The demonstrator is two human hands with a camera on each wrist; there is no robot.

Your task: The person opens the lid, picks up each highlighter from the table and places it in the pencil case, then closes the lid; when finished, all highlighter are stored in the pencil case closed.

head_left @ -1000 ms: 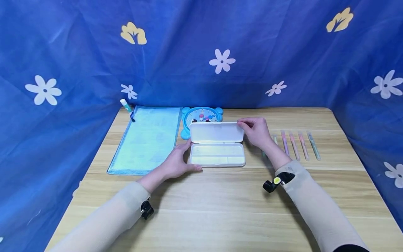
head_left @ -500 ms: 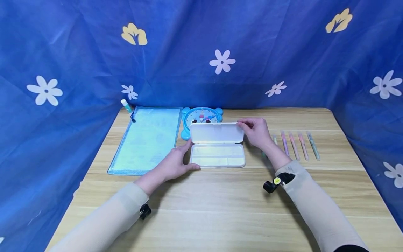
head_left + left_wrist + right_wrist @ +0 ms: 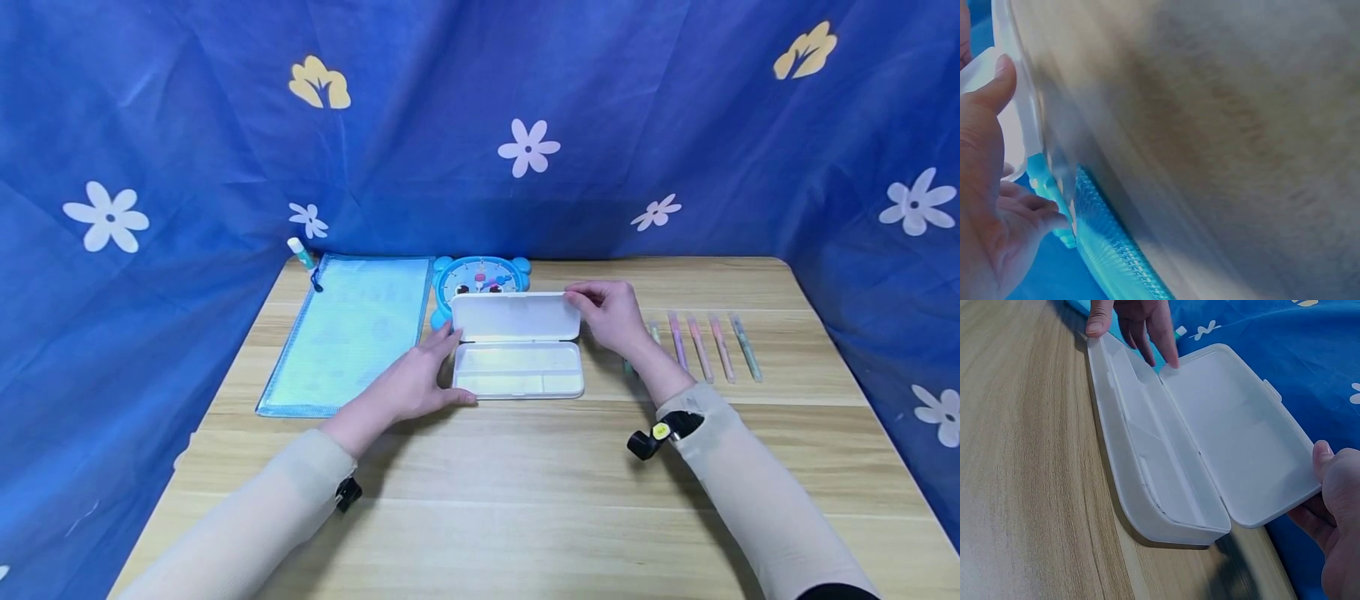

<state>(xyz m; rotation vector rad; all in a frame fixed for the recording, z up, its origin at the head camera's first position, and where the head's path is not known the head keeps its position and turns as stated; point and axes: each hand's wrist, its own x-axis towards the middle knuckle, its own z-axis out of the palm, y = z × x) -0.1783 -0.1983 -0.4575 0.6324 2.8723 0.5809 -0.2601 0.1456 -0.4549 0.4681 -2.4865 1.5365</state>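
A white plastic pencil case (image 3: 498,385) lies on the wooden table with its hinged lid (image 3: 516,318) raised and leaning back. Divided compartments (image 3: 1154,453) show inside, holding nothing. My left hand (image 3: 411,385) spans the case's left end, thumb at the front corner and fingers by the hinge and lid corner. At the opposite end, my right hand (image 3: 611,317) pinches the lid's outer right corner, thumb on the inner face and fingers behind it.
Behind the lid is a blue toy clock (image 3: 480,271), partly covered. A light-blue mesh zip pouch (image 3: 348,333) lies left, a glue stick (image 3: 302,252) at its far corner. Several coloured pens (image 3: 701,348) lie in a row right, some hidden by my right forearm. A blue curtain (image 3: 420,125) hangs behind.
My left hand's fingers have shifted slightly up toward the lid's lower left corner. The lid, the case and my right hand look almost unchanged.
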